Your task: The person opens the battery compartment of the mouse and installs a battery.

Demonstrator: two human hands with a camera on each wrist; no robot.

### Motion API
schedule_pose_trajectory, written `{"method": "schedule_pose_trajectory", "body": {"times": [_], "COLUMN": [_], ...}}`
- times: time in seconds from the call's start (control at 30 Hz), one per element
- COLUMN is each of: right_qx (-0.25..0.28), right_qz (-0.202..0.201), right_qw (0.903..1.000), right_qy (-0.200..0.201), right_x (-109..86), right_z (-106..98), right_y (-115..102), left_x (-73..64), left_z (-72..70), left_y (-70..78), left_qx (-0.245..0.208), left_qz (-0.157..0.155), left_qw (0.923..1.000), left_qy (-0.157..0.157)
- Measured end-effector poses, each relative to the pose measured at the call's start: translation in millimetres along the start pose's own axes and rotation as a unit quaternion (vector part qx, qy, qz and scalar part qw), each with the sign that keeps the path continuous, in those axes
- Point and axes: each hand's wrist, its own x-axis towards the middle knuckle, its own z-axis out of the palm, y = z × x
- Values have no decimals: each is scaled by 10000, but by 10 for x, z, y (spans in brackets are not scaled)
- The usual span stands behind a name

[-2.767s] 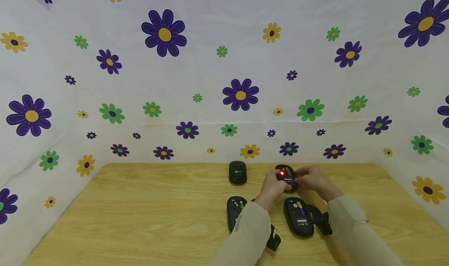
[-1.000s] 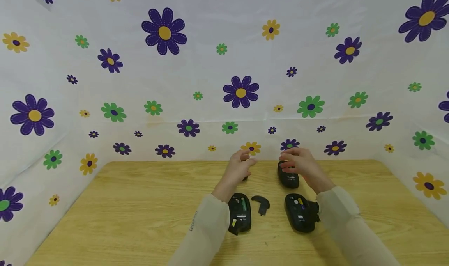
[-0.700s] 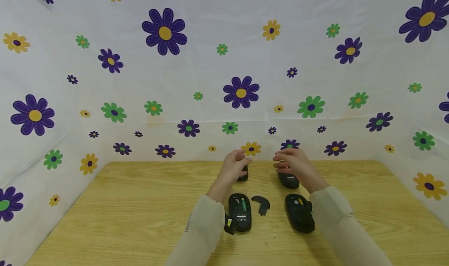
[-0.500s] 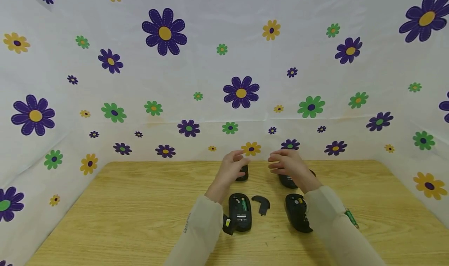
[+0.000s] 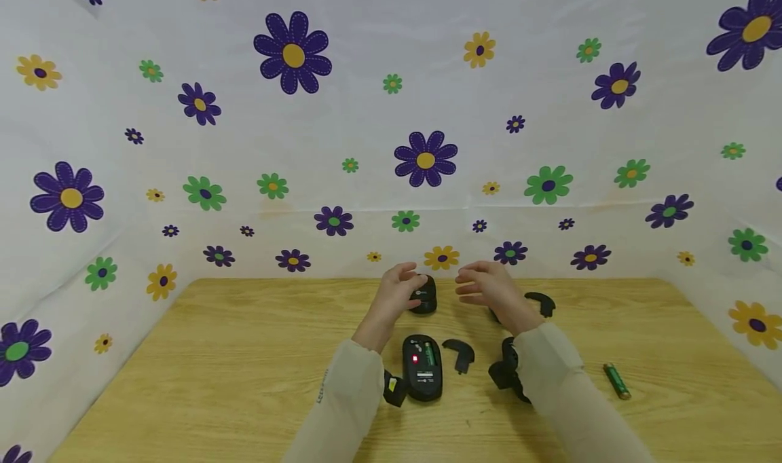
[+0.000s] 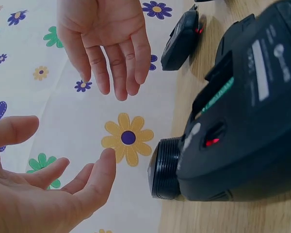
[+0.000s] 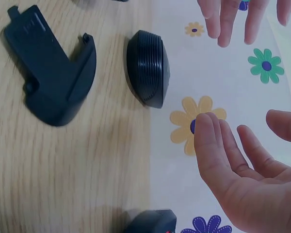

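Note:
My left hand (image 5: 391, 297) hovers beside the upright black computer mouse (image 5: 425, 307) at the back, fingers relaxed and holding nothing. To its right my right hand (image 5: 491, 290) hangs in the air, fingers extended, also holding nothing. Behind the right hand and forearm, the back right mouse is almost wholly hidden. An upside-down mouse (image 5: 423, 385) lies nearer, with a green battery (image 5: 429, 354) in its uncovered slot and a red light glowing. Next to it rests a curved black battery cover (image 5: 461, 356). In the left wrist view that mouse (image 6: 262, 97) looms close.
A second battery cover (image 5: 541, 304) lies at the back right, and a loose green battery (image 5: 617, 381) lies near the right side. The right sleeve and wrist camera (image 5: 504, 373) mostly cover another mouse. A flowered cloth (image 5: 342, 144) rises behind the wooden table (image 5: 263, 368).
Both hands have let go of the back right mouse and risen apart. The right hand has since drifted left, bringing the loose battery and the far cover into view.

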Motion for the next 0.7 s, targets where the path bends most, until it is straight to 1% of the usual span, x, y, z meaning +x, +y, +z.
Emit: {"method": "schedule_pose_trajectory", "body": {"times": [0.23, 0.47, 0.53, 0.7], "right_qx": [38, 40, 97, 250], "right_qz": [101, 293, 355, 540], "right_qw": [9999, 9995, 9992, 9981], "right_qy": [2, -111, -145, -189], "right_x": [56, 103, 121, 175], "right_z": [80, 154, 173, 216], "right_y": [35, 64, 78, 120], "left_x": [44, 68, 80, 115], "left_z": [-25, -62, -69, -111], "left_y": [-38, -50, -70, -166], "left_qx": [-105, -43, -20, -137], "left_qz": [-22, -134, -170, -213], "left_qw": [9999, 9998, 9996, 9992], "left_qy": [45, 158, 212, 312]}}
